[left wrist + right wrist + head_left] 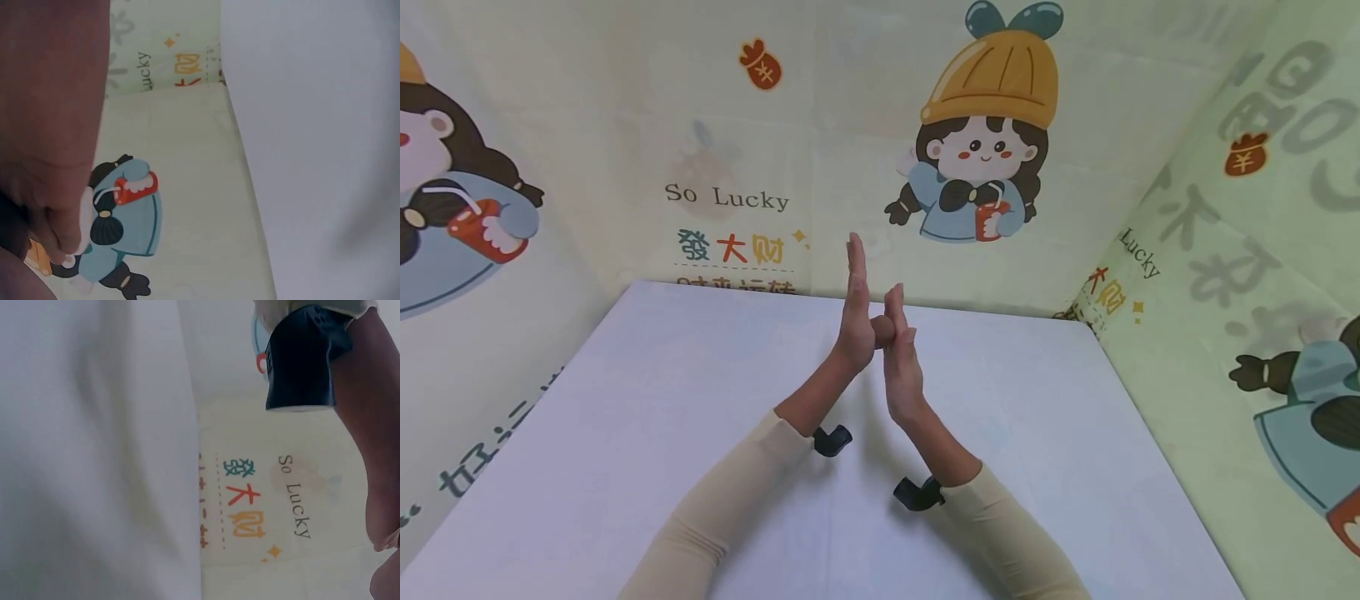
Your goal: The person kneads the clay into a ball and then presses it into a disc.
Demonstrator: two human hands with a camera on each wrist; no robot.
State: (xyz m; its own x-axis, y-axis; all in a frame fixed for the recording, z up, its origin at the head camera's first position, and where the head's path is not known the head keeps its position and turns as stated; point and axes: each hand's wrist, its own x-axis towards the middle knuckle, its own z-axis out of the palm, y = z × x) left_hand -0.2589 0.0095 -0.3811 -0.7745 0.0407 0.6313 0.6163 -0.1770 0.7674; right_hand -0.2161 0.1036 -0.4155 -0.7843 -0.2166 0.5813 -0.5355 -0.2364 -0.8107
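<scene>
Over the white table (1037, 400), toward its far edge, the left hand (855, 325) and right hand (902, 367) face each other, palms apart, fingers mostly straight and clamped on nothing. Between them, off the table, sits a small brown ball (882, 332), seemingly pressed by both. Its visible outline looks round, so shaping seems well along; it is not yet set down, and its hidden sides cannot be judged.
</scene>
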